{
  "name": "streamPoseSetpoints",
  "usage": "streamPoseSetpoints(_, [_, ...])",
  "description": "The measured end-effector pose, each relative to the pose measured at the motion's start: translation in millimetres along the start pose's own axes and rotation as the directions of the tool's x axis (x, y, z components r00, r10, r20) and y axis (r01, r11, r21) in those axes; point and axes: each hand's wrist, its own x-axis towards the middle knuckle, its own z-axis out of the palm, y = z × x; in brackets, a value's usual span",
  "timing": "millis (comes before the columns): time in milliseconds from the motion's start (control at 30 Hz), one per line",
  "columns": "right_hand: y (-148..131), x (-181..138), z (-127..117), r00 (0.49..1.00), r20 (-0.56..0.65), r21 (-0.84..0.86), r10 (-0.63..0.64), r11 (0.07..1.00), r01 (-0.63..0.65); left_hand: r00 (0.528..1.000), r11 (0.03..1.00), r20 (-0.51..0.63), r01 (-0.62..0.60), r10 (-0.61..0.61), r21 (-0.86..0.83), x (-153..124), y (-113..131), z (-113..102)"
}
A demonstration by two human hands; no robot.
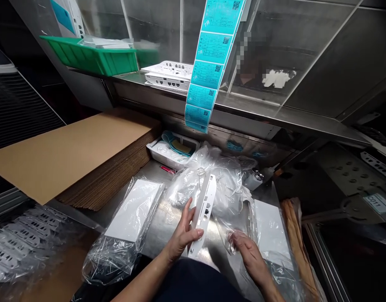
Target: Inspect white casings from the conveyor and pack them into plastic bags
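Housing [202,221] edge-on in left hand [182,233], between bags [108,256].

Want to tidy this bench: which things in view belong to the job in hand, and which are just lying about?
Belonging, judging by the hands:
- white casing, held by the left hand
- clear plastic, seemingly pinched by the right hand

Probably just lying about:
- cardboard stack
- green bin
- white tray
- small red object

White housing [203,216] (port cutouts), tilted; clear film [224,230], wrinkled
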Motion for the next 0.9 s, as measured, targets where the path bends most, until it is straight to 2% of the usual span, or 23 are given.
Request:
streamPoseSetpoints(67, [1.0,0.7,-3.1,0.988,-0.144,0.132,0.049,0.991,-0.03,0.997,0.975,0.051,0.066,-0.056,-0.211,-1.8,4.8,0.7])
streamPoseSetpoints(133, [3.5,2.0,-8.0,0.961,-0.242,0.25,0.136,0.965,-0.074,0.985,0.882,0.155,0.144,-0.082,-0.448,-4.0,11.9,0.7])
streamPoseSetpoints(233, [8.7,2.4,-12.7,0.964,-0.226,0.188,0.141,0.977,-0.099,0.97,0.782,0.237,0.182,-0.045,-0.596,-7.9,22.4,-1.0])
streamPoseSetpoints(333, [10.7,0.1,-7.8,0.989,-0.115,0.012,0.095,0.996,-0.094,0.967,0.777,0.253,0.191,-0.042,-0.6,-11.5,28.7,-3.0])
streamPoseSetpoints(400, [8.6,-1.8,-1.1,0.987,-0.078,-0.034,0.143,0.989,-0.146,0.968,0.788,0.248,0.188,-0.047,-0.586,-12.9,30.5,-2.8])
streamPoseSetpoints(500, [4.3,-2.8,6.8,0.971,-0.084,0.03,0.225,0.974,-0.224,0.974,0.815,0.214,0.183,-0.074,-0.55,-13.2,32.1,1.0])
streamPoseSetpoints(633, [6.0,1.2,10.1,0.957,-0.005,0.206,0.291,0.936,-0.284,0.973,0.837,0.211,0.188,-0.089,-0.513,-12.6,32.1,6.9])
streamPoseSetpoints(733, [8.2,8.4,15.4,0.949,-0.148,0.263,0.278,0.936,-0.233,0.974,0.838,0.194,0.199,-0.114,-0.507,-13.3,27.2,6.4])
streamPoseSetpoints(800, [5.3,14.5,22.0,0.934,-0.254,0.253,0.253,0.949,-0.188,0.962,0.829,0.221,0.254,-0.162,-0.498,-14.0,21.8,3.9])
streamPoseSetpoints(833, [2.2,17.4,26.0,0.935,-0.264,0.232,0.237,0.956,-0.177,0.955,0.822,0.239,0.277,-0.177,-0.498,-14.3,19.1,2.5])
streamPoseSetpoints(900, [-6.6,22.1,34.5,0.961,-0.201,0.163,0.192,0.973,-0.161,0.949,0.806,0.258,0.294,-0.181,-0.514,-14.3,14.2,0.3])
